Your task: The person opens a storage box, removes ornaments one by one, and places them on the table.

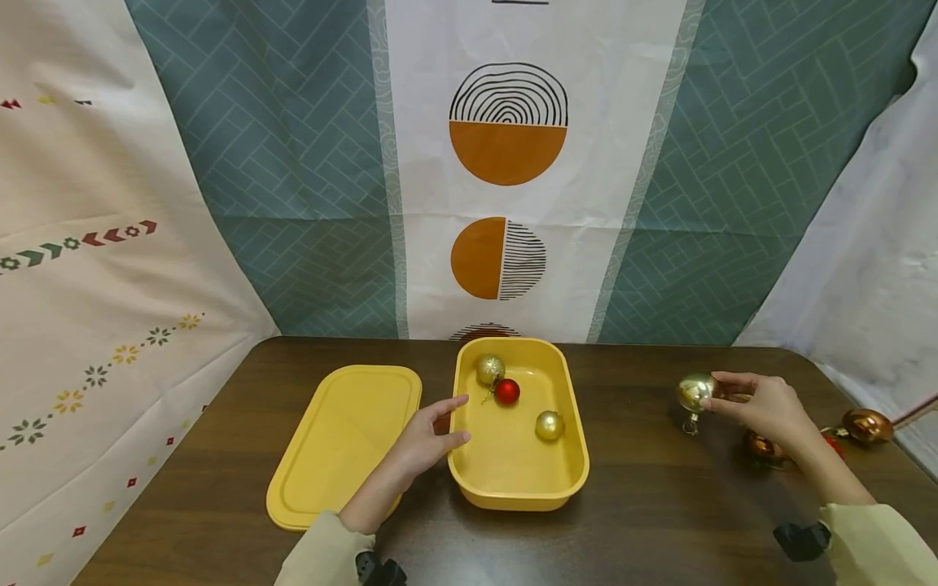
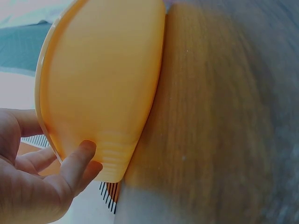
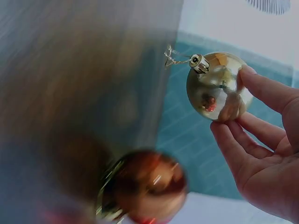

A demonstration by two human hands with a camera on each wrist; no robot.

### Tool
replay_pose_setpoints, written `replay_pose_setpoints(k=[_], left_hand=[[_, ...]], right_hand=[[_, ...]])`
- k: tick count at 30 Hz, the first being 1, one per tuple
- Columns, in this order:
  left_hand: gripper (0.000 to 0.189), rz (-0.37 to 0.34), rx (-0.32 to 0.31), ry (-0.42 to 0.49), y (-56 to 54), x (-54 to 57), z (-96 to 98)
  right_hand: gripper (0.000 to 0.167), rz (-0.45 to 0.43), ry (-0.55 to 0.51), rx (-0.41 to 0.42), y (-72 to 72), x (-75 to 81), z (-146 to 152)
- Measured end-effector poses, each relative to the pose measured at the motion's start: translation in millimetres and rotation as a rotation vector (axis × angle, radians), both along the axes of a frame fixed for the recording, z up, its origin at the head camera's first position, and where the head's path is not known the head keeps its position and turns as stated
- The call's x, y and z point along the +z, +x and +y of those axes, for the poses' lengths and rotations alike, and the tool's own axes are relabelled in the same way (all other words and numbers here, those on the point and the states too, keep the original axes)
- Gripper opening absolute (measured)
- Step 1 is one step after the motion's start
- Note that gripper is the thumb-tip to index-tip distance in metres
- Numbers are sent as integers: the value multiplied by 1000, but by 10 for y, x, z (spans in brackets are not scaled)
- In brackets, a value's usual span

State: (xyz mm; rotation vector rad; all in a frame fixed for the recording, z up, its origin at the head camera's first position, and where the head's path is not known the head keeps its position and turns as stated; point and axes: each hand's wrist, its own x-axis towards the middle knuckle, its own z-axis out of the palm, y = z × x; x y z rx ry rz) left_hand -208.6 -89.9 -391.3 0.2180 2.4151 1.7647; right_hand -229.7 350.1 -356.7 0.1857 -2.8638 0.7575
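My right hand (image 1: 765, 411) holds a shiny gold ball ornament (image 1: 696, 392) just above the table's right side, pinched between thumb and fingertips. Its metal cap and string loop (image 3: 170, 56) point away from the palm. My left hand (image 1: 428, 435) is at the left rim of a deep yellow plastic container (image 1: 575, 456), thumb and index finger spread over the edge. Other fingers (image 2: 84, 149) lie against the outer wall. Inside the container are a glittery gold ball (image 1: 490, 369), a small red ball (image 1: 507, 391) and a gold ball (image 1: 550, 426).
A flat yellow lid (image 1: 344, 431) lies left of the container, partly behind my left forearm. Copper ornaments (image 1: 868, 426) and a red one (image 1: 833, 445) lie on the dark wooden table (image 1: 645, 521) at the right, partly hidden by my right arm. Patterned cloth hangs behind.
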Motion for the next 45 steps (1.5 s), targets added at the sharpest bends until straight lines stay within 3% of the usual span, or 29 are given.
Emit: replay_pose_setpoints(k=[13,29,38,45], left_hand=[[52,-2,-1,-8,14,7,0],[52,1,-2,-6,12,8,1],[51,5,-3,-18,12,8,1],[51,1,3,-22,4,8,2]], right_hand=[[59,-39,106,-21,13,-179,341],[59,-83,73,-14,5,-199,382],[61,-101,71,-21,40,-151,354],[62,-11,101,-19,38,-7,274]])
